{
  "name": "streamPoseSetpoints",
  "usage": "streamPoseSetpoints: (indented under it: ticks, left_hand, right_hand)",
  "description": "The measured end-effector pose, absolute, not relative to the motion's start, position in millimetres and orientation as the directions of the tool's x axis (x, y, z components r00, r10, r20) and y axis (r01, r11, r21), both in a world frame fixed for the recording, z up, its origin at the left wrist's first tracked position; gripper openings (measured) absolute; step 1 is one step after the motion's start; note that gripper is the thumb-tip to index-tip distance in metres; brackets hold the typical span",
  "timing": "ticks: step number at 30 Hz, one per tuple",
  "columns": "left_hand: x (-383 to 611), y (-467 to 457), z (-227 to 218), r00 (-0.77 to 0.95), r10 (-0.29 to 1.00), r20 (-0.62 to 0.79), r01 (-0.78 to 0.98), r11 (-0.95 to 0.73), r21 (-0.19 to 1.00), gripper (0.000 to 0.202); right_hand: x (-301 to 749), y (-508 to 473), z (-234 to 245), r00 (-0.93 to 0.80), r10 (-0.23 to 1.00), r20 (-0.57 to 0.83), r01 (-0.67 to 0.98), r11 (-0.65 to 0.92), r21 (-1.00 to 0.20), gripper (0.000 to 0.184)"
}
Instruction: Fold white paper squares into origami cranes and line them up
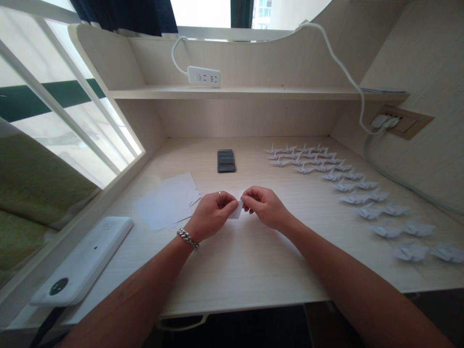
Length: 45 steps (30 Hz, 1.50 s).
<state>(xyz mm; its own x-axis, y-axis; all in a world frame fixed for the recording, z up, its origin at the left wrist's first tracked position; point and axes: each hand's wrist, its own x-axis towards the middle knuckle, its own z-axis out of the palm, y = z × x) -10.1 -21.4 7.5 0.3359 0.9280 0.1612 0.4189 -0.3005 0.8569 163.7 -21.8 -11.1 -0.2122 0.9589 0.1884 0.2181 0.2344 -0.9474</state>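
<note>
Between my two hands is a small folded piece of white paper [236, 211], held just above the desk. My left hand [214, 212] pinches its left side between thumb and fingers. With thumb and forefinger, my right hand [263, 205] grips the upper right corner. The fingers partly cover the paper, so its full folded shape is hidden. To the left of my left hand lies a loose stack of white paper sheets [165, 203]. Several folded white paper cranes [351, 197] stand in rows on the right side of the desk.
A dark, pixelated rectangular object [226, 161] lies behind my hands. At the left edge sits a white device with a round display [87, 258]. A white power strip [204, 77] stands on the shelf [246, 93]; a white cable [344, 67] runs down to the wall socket [402, 122].
</note>
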Motion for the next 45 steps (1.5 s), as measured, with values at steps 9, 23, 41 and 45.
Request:
streamPoseSetpoints:
  ticks: [9, 23, 41, 45]
  left_hand:
    - [-8.7, -22.1, 7.4, 0.37, 0.917, 0.148, 0.436, -0.312, 0.844, 0.018]
    - [-10.2, -16.0, -0.4, 0.307, 0.947, 0.095, 0.278, -0.185, 0.943, 0.023]
    - [-8.1, -19.6, 0.9, 0.314, 0.922, 0.226, 0.474, -0.359, 0.804, 0.021]
    - [-11.5, -16.3, 2.2, 0.269, 0.947, 0.177, 0.355, -0.268, 0.896, 0.022]
  right_hand:
    - [169.8, -16.4, -12.4, -0.163, 0.969, 0.183, 0.254, 0.221, -0.942, 0.019]
    - [183.4, -8.6, -6.9, 0.029, 0.973, 0.229, 0.162, 0.221, -0.962, 0.024]
    - [169.2, -25.3, -3.2, -0.286, 0.924, 0.255, 0.519, 0.373, -0.769, 0.015]
    - [178.9, -21.7, -1.2, -0.288, 0.936, 0.203, 0.458, 0.321, -0.829, 0.014]
